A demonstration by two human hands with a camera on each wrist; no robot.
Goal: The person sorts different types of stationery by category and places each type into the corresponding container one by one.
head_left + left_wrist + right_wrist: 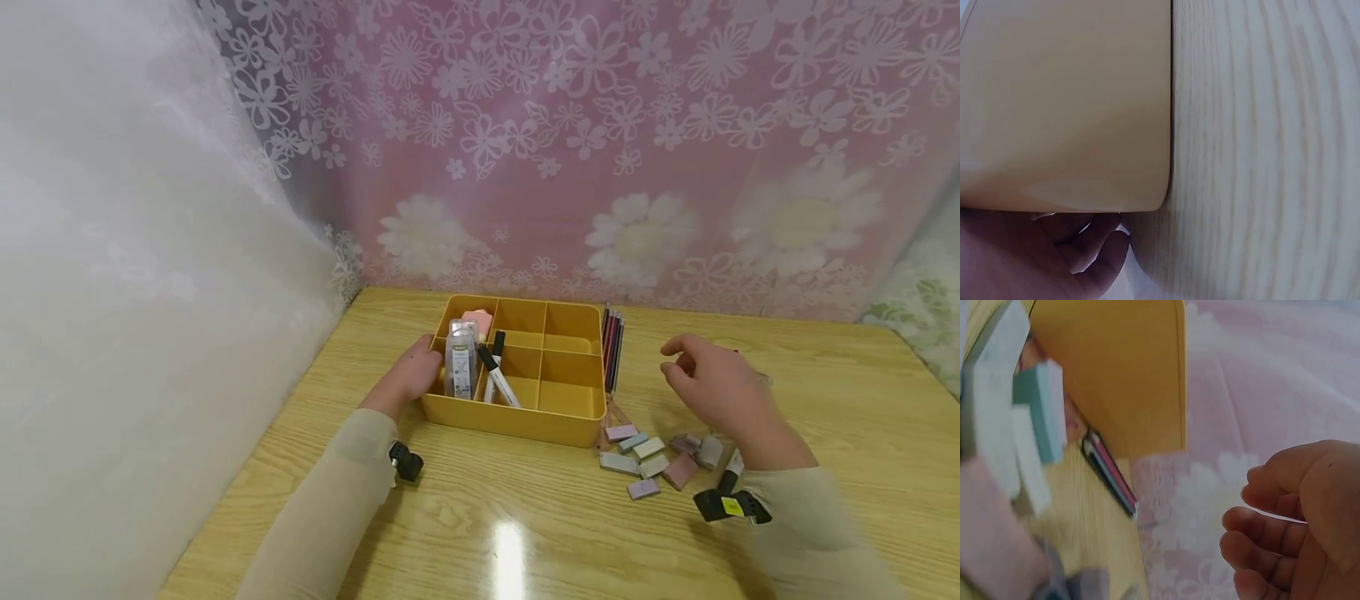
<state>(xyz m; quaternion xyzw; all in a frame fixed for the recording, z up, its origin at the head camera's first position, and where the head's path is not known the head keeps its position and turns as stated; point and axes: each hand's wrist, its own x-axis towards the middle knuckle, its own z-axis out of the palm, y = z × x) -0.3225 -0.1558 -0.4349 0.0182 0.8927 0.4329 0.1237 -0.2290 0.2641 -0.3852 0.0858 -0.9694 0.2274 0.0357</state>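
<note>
The left hand (408,373) grips the left wall of the yellow organizer (517,422): in the head view it reaches over the rim, and in the left wrist view its bent fingers (1107,259) lie along the outside of the short end, small gaps showing between them. The right hand (712,383) is raised over the desk (450,517), its fingers (1263,531) loosely bent, thumb and forefinger a little apart, holding nothing.

The organizer stands on the desk between the two hands, touching the left one and well apart from the right. Its near-left compartment bears a clear plastic case (461,367) with a white label, standing upright. A pink item (478,320) shows in the far-left compartment, behind the case. In the near-middle compartment two white markers with black caps (504,387) lean caps up, one crossing in front of the other.

A bundle of dark pencils (614,354) lies along the organizer's right wall, between it and the right hand. Nearer the person, a loose scatter of pastel erasers (649,464) lies off the organizer's near-right corner, to the left of the right forearm. Another black-capped marker (731,473) lies partly hidden by the right wrist. Behind the desk hangs a pink floral curtain (547,150).
</note>
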